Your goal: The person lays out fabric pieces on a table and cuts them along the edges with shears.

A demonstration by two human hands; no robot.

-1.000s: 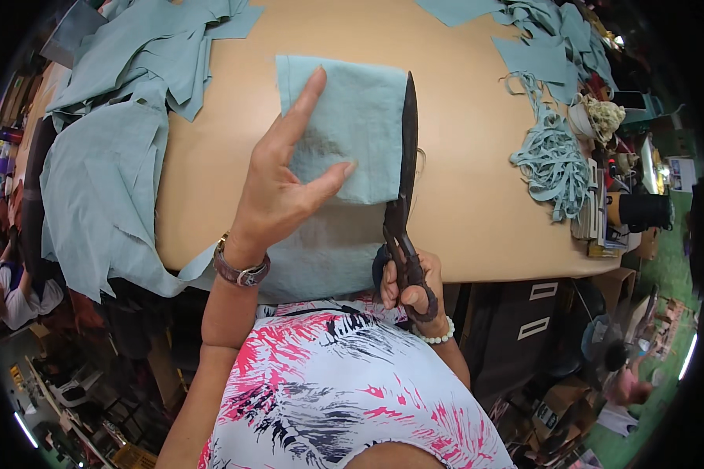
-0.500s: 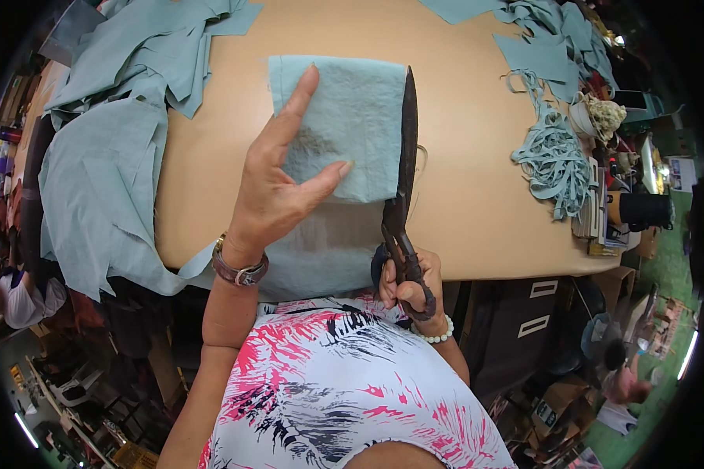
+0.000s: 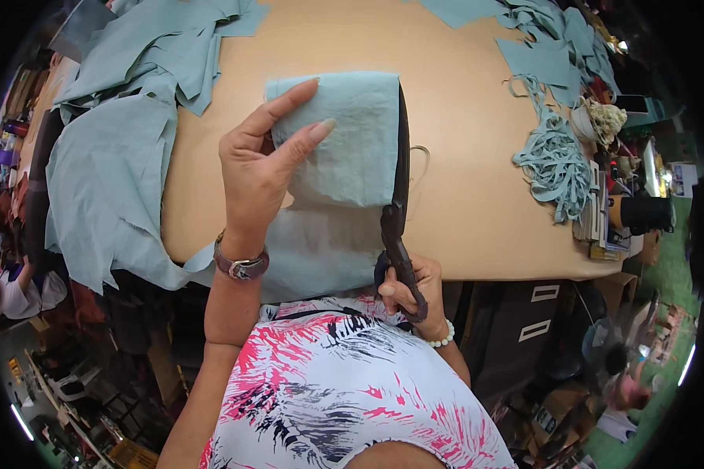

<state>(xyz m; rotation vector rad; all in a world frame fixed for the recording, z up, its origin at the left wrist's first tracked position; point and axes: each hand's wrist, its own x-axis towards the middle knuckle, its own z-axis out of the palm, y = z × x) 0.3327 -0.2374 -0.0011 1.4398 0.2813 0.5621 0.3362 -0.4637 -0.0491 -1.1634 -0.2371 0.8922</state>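
My left hand rests on a folded light blue-green cloth, its forefinger and thumb stretched out and apart on the upper face. The other fingers of that hand are mostly hidden. Large dark scissors are gripped in my right hand at the table's near edge. Their blades point away from me and lie along the cloth's right side. A lower part of the cloth drapes over the near edge toward my lap, and a strip of similar fabric runs off to the left.
Large blue-green fabric pieces are heaped on the left of the tan table. At the right lie a tangle of thin fabric strips, more cut pieces and a white container. A dark drawer unit stands below the table.
My left hand has shifted left, its thumb rising closer to the forefinger. The cloth's top edge has come slightly nearer to me. The scissors have turned a little and stay at the cloth's right side.
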